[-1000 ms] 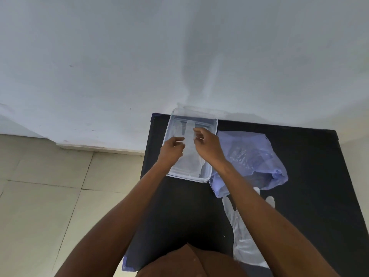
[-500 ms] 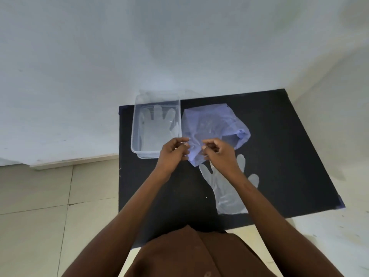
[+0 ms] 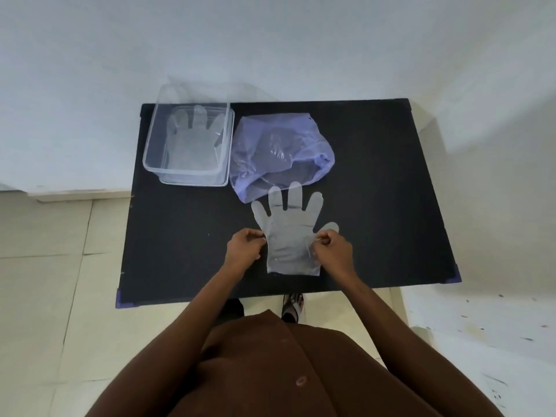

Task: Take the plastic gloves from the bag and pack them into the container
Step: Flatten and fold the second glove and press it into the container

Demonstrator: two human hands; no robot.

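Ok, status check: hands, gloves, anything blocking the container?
Left hand and right hand pinching the flat glove by its sides. One glove in container. Purple bag beside it; path clear.

Black table [image 3: 376,182], white wall [image 3: 270,40], tiled floor [image 3: 45,281]

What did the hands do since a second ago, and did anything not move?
Both hands left the container, passed the purple bag, and came back toward the person. Now the left hand and right hand pinch the side edges of the glove on the table. The glove in the container, the bag and the container stayed put.
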